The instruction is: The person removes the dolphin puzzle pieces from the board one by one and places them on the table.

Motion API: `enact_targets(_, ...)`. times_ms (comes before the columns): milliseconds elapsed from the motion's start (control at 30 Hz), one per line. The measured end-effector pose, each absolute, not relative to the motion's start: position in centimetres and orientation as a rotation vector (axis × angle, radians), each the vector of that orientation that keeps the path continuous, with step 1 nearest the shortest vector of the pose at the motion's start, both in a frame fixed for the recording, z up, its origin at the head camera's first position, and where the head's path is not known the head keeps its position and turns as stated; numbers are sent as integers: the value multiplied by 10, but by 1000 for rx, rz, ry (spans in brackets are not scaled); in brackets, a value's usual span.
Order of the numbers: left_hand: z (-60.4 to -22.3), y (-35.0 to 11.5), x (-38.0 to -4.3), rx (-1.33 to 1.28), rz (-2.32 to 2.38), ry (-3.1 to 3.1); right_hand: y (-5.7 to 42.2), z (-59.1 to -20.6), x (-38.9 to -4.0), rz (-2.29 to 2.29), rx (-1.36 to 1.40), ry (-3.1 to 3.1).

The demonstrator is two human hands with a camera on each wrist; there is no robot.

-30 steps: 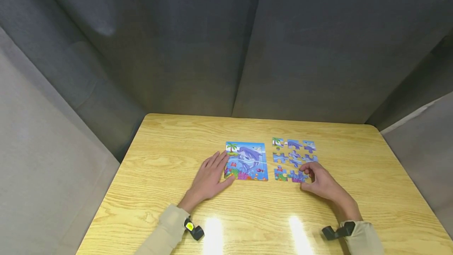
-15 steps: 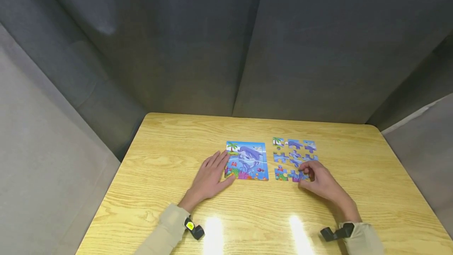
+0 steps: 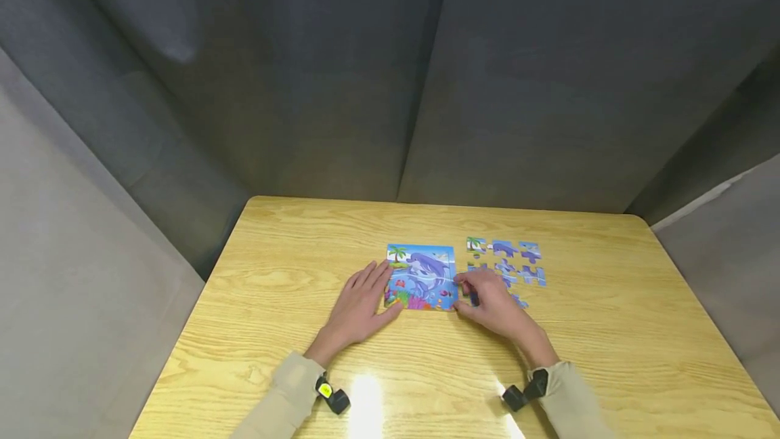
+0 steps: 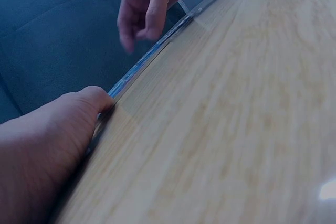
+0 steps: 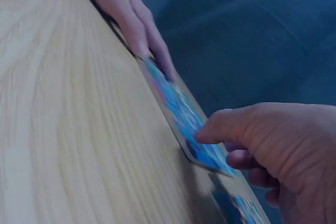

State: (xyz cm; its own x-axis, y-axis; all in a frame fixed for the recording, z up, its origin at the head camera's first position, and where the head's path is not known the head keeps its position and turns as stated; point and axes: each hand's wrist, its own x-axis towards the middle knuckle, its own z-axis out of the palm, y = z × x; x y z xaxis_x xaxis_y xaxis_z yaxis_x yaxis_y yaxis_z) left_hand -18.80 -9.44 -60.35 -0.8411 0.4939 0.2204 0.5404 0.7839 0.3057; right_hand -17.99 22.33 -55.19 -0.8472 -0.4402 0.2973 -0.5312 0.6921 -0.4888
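Note:
My left hand (image 3: 361, 303) lies flat with fingers spread, fingertips and thumb on the left edge of the dolphin puzzle board (image 3: 423, 259), a square picture with a palm tree and coral. My right hand (image 3: 492, 298) is at the board's right edge, index finger and thumb apart and bent. In the right wrist view its thumb (image 5: 214, 127) overlaps the board's near end, and I see nothing pinched. The left wrist view shows the right hand (image 4: 149, 6) blurred, fingers loosely bent above the board. Some bottom-row pieces are partly hidden beneath the right hand.
Loose jigsaw pieces (image 3: 503, 249) lie in rows to the right of the board, several on the wooden table (image 3: 317, 222). A dark curtain (image 3: 329, 87) hangs behind the table, with lighter panels (image 3: 79, 249) at the sides. Both wrists wear small black cameras (image 3: 338, 400).
My right hand has moved left, from the right part of the bottom row of pieces to the board's right edge. My left hand has stayed on the board.

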Motion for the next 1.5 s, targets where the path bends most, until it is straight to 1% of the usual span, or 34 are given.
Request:
enact_targets(133, -603, -95, -189, -819, -540, -2851, 203, -558, -186, 732, 851, -2734)
enact_targets(300, -605, -96, -186, -831, -524, -2848, 193, -566, -182, 668, 862, -2725)
enact_targets(433, -604, -95, -186, -834, -529, -2827, 193, -567, -183, 673, 829, -2719)
enact_targets(667, -605, -93, -185, -823, -542, -2833, 197, -568, -183, 536, 739, -2740)
enact_targets(1033, -602, -94, -185, -821, -543, -2816, 194, -567, -182, 496, 791, -2739)
enact_targets(1500, -603, -93, -186, -812, -547, -2819, 189, -558, -175, 540, 942, -2727)
